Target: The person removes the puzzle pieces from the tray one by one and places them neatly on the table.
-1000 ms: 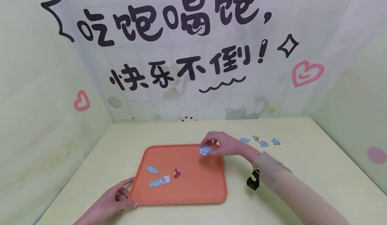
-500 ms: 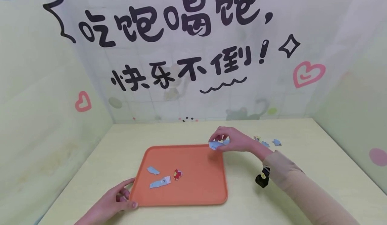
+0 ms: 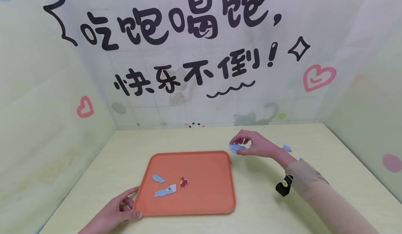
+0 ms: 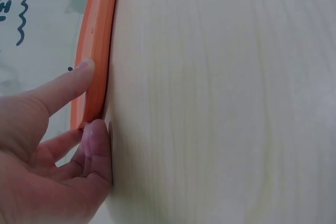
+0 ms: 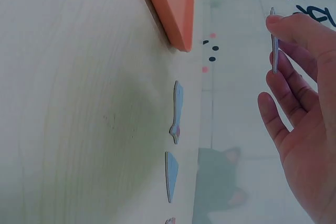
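The near left corner of the orange tray (image 3: 204, 171) is grasped by the left hand (image 3: 119, 206), with the thumb laid against the outside of the rim and the fingers set around the corner. A pale blue piece (image 3: 236, 148) is pinched between the thumb and fingertips of the right hand (image 3: 255, 145), just off the far right corner of the tray; in the right wrist view it is seen edge-on.

Inside the tray, toward its left side, a small blue piece (image 3: 158, 178), a longer blue strip (image 3: 165, 191) and a red piece (image 3: 184, 182) are laid apart from one another. To the right of the tray, loose pieces (image 5: 171, 177) are spread in a row on the table (image 3: 257, 199), partly hidden by the right hand in the head view. Behind the tray, a pale backdrop (image 3: 204, 111) is printed with black lettering.
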Available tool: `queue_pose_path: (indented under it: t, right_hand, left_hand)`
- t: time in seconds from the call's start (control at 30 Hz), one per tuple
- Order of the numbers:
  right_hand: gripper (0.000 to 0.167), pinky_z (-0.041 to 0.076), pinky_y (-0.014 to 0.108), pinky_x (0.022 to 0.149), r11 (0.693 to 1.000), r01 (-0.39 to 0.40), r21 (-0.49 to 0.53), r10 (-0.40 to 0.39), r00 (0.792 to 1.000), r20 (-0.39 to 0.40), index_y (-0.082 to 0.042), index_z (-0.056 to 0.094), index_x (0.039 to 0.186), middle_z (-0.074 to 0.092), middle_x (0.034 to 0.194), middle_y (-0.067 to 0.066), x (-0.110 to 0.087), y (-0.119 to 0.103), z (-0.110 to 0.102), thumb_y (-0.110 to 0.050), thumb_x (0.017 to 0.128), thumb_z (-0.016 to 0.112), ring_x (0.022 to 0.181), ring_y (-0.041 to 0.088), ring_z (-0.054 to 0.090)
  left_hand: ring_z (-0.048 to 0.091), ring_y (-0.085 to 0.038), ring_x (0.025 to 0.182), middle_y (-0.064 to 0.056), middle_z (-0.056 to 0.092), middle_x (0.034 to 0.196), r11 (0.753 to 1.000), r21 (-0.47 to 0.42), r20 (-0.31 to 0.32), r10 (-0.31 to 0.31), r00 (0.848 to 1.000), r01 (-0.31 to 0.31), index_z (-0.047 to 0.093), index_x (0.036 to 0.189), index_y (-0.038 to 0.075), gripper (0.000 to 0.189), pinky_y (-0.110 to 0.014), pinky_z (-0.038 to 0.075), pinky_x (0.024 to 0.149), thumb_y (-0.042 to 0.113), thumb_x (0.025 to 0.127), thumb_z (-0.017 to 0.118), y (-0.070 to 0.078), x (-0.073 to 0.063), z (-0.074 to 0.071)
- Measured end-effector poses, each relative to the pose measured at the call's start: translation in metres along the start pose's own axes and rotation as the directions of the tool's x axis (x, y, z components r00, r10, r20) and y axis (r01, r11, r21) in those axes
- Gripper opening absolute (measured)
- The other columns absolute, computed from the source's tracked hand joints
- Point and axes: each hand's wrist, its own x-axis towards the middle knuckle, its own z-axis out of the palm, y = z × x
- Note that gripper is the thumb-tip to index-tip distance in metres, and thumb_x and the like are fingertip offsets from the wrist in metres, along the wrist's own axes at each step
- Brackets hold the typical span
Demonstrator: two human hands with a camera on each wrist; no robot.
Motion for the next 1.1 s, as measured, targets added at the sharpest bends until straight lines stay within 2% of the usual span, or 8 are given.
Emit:
queue_pose_path:
  t: [0.1, 0.4, 0.7, 0.87, 1.1]
  right_hand:
    - [0.029, 0.051, 0.044, 0.089, 1.000, -0.014, 0.001, 0.014, 1.000, -0.017, -0.023, 0.070, 0.114, 0.066, 0.105, -0.006, -0.006, 0.003, -0.003, -0.021, 0.086, 0.077, 0.097, 0.012, 0.059]
    - [0.030, 0.051, 0.031, 0.083, 1.000, 0.001, -0.027, -0.001, 1.000, -0.009, -0.018, 0.070, 0.116, 0.066, 0.102, -0.004, -0.017, 0.007, 0.004, -0.020, 0.087, 0.076, 0.090, 0.008, 0.057]
    - [0.030, 0.052, 0.030, 0.077, 0.994, 0.000, -0.106, -0.009, 0.996, -0.084, -0.016, 0.070, 0.113, 0.064, 0.096, -0.006, -0.027, 0.013, 0.016, -0.021, 0.085, 0.078, 0.086, 0.006, 0.056]
    - [0.029, 0.051, 0.027, 0.074, 0.993, -0.033, -0.117, 0.021, 0.994, -0.106, -0.016, 0.070, 0.111, 0.063, 0.095, -0.006, -0.033, 0.015, 0.021, -0.022, 0.084, 0.079, 0.085, 0.008, 0.056]
    - [0.026, 0.049, 0.023, 0.074, 0.993, -0.091, -0.075, 0.085, 0.993, -0.076, -0.016, 0.071, 0.109, 0.064, 0.093, -0.005, -0.037, 0.012, 0.027, -0.020, 0.084, 0.079, 0.083, 0.006, 0.056]
  left_hand:
    - [0.047, -0.011, 0.076, -0.006, 0.053, 0.096, 1.000, -0.005, 0.006, 0.013, 1.000, -0.013, 0.028, 0.152, -0.004, 0.091, -0.022, 0.039, 0.065, 0.030, 0.085, 0.078, 0.000, 0.001, 0.000]
    - [0.047, -0.013, 0.078, -0.005, 0.053, 0.097, 1.000, 0.009, -0.014, -0.018, 1.000, 0.018, 0.029, 0.152, -0.003, 0.091, -0.023, 0.039, 0.065, 0.031, 0.084, 0.079, 0.001, 0.000, 0.001]
    - [0.047, -0.014, 0.078, -0.005, 0.053, 0.096, 0.999, 0.024, -0.031, -0.028, 0.999, 0.029, 0.031, 0.152, -0.001, 0.091, -0.023, 0.039, 0.065, 0.031, 0.082, 0.080, 0.001, 0.002, 0.002]
    - [0.046, -0.014, 0.078, -0.006, 0.052, 0.096, 1.000, 0.010, -0.024, -0.015, 1.000, 0.015, 0.030, 0.152, -0.001, 0.090, -0.024, 0.038, 0.064, 0.030, 0.083, 0.079, 0.003, 0.002, 0.002]
    - [0.047, -0.015, 0.079, -0.005, 0.053, 0.096, 0.999, 0.010, -0.042, -0.045, 0.998, 0.046, 0.032, 0.152, 0.000, 0.091, -0.024, 0.038, 0.065, 0.032, 0.082, 0.081, 0.002, 0.003, 0.003]
